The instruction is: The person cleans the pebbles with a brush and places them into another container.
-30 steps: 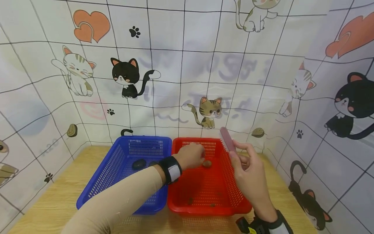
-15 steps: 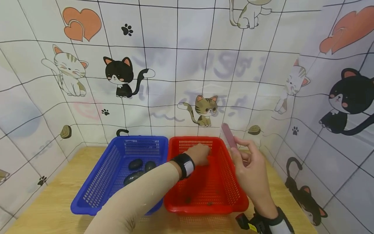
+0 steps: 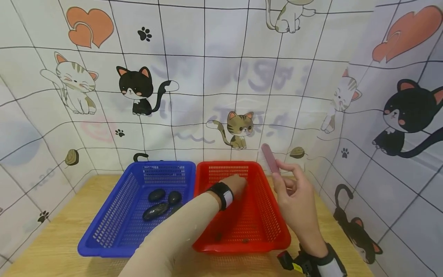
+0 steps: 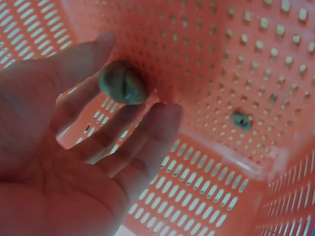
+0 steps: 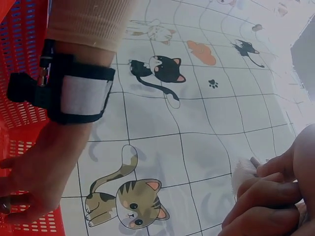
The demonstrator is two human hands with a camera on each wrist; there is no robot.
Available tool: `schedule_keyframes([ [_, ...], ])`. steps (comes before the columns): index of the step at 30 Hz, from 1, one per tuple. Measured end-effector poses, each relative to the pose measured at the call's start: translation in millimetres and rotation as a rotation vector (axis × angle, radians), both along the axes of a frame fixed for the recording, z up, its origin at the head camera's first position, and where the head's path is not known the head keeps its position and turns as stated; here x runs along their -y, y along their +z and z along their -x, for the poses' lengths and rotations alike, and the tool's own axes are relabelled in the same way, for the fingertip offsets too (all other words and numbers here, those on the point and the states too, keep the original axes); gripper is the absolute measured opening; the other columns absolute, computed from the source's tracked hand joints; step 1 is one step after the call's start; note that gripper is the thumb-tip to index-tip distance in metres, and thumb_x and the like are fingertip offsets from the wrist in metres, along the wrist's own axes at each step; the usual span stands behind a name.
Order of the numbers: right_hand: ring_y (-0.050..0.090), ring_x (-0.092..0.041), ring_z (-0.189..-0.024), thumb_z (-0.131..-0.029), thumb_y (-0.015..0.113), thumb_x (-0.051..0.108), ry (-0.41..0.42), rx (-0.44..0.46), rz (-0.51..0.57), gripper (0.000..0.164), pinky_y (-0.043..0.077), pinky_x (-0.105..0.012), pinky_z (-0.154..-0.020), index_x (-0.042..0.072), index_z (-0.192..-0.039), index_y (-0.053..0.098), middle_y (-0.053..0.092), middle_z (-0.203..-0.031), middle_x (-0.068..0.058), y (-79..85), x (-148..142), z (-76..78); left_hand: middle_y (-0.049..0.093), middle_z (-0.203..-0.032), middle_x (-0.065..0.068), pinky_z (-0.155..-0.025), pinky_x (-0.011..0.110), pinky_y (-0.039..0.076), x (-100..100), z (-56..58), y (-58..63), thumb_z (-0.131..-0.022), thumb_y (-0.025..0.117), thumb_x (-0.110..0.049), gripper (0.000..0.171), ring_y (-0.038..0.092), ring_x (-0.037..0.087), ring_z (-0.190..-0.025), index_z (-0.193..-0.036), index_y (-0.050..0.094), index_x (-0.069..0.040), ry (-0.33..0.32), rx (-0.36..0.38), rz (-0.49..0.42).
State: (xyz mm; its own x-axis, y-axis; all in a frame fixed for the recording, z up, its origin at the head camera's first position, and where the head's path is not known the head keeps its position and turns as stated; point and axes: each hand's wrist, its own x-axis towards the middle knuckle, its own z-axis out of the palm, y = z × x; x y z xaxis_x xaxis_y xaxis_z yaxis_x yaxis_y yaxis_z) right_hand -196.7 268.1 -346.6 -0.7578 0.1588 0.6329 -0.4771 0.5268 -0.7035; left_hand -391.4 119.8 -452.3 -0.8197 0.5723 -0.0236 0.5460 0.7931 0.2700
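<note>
My left hand (image 3: 235, 185) reaches down into the red basket (image 3: 238, 247). In the left wrist view its thumb and fingers surround a brownish, rounded stone (image 4: 123, 83), apparently pinching it near the fingertips; the hand hides the stone in the head view. Raised over the red basket's right side, my right hand (image 3: 295, 198) pinches a pink brush (image 3: 270, 158) between thumb and fingers. White bristles (image 5: 242, 176) show in the right wrist view. Several glossy black stones (image 3: 155, 211) lie in the blue basket (image 3: 115, 232), partly behind my left forearm.
The baskets stand side by side on a wooden table (image 3: 59, 223). Small dark bits (image 3: 245, 241) lie on the red basket's floor near its front. A white cat-print sheet (image 3: 214, 77) rises behind and on both sides. Each wrist wears a strap (image 3: 223, 195).
My left hand has moved slightly right and down over the brown stone, which was visible beside it earlier. The pink brush has turned so its bristles no longer show in the head view.
</note>
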Motion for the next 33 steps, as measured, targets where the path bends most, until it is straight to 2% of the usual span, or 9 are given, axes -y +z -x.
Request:
schedule_keyframes([
  [7, 0.063, -0.017, -0.069, -0.1, 0.063, 0.03, 0.006, -0.014, 0.011, 0.039, 0.06, -0.032, -0.071, 0.023, -0.138, 0.055, 0.07, -0.117, -0.002, -0.6, -0.7, 0.9, 0.06, -0.07, -0.005, -0.059, 0.027, 0.05, -4.6, 5.7, -8.4, -0.09, 0.077, -0.016, 0.01, 0.057, 0.016, -0.065, -0.096, 0.069, -0.02, -0.023, -0.112, 0.055],
  [13, 0.062, -0.019, -0.067, -0.1, 0.064, 0.029, 0.011, -0.012, 0.019, 0.039, 0.06, -0.033, -0.07, 0.022, -0.138, 0.055, 0.071, -0.115, -0.003, -1.0, -0.9, 1.6, 0.061, -0.07, -0.005, -0.062, 0.027, 0.05, -4.3, 7.8, -6.9, -0.093, 0.075, -0.018, 0.011, 0.058, 0.016, -0.066, -0.102, 0.071, -0.018, -0.025, -0.084, 0.035],
  [18, 0.062, -0.019, -0.066, -0.101, 0.064, 0.028, 0.001, -0.002, 0.018, 0.039, 0.06, -0.033, -0.071, 0.022, -0.138, 0.055, 0.071, -0.114, -0.002, -2.1, -2.0, 2.3, 0.06, -0.07, -0.005, -0.06, 0.025, 0.049, -3.9, 12.1, -7.1, -0.091, 0.076, -0.014, 0.012, 0.057, 0.015, -0.064, -0.1, 0.07, -0.019, -0.044, -0.101, 0.03],
  [22, 0.062, -0.019, -0.065, -0.101, 0.063, 0.029, -0.001, 0.0, 0.021, 0.039, 0.06, -0.032, -0.07, 0.023, -0.138, 0.055, 0.071, -0.115, -0.002, -1.7, 0.1, 1.9, 0.06, -0.072, -0.005, -0.06, 0.025, 0.049, 1.9, 8.9, 5.9, -0.086, 0.08, -0.012, 0.019, 0.057, 0.015, -0.066, -0.101, 0.069, -0.017, -0.034, -0.101, -0.012],
  [27, 0.058, -0.021, -0.059, -0.101, 0.063, 0.03, 0.006, 0.006, 0.022, 0.039, 0.06, -0.035, -0.067, 0.023, -0.139, 0.054, 0.072, -0.11, -0.002, -2.3, 2.3, 1.5, 0.06, -0.074, -0.004, -0.062, 0.025, 0.051, 12.6, -11.6, 33.7, -0.081, 0.083, -0.009, 0.021, 0.057, 0.016, -0.07, -0.093, 0.066, -0.016, -0.027, -0.066, -0.092],
  [33, 0.068, -0.014, -0.074, -0.102, 0.061, 0.033, 0.025, -0.006, 0.009, 0.038, 0.06, -0.034, -0.07, 0.023, -0.137, 0.055, 0.069, -0.119, -0.001, -2.8, 3.0, 2.2, 0.064, -0.082, -0.007, -0.063, 0.022, 0.053, 31.5, -27.9, 56.3, -0.083, 0.082, -0.012, 0.023, 0.06, 0.014, -0.075, -0.098, 0.066, -0.018, -0.056, -0.03, -0.258],
])
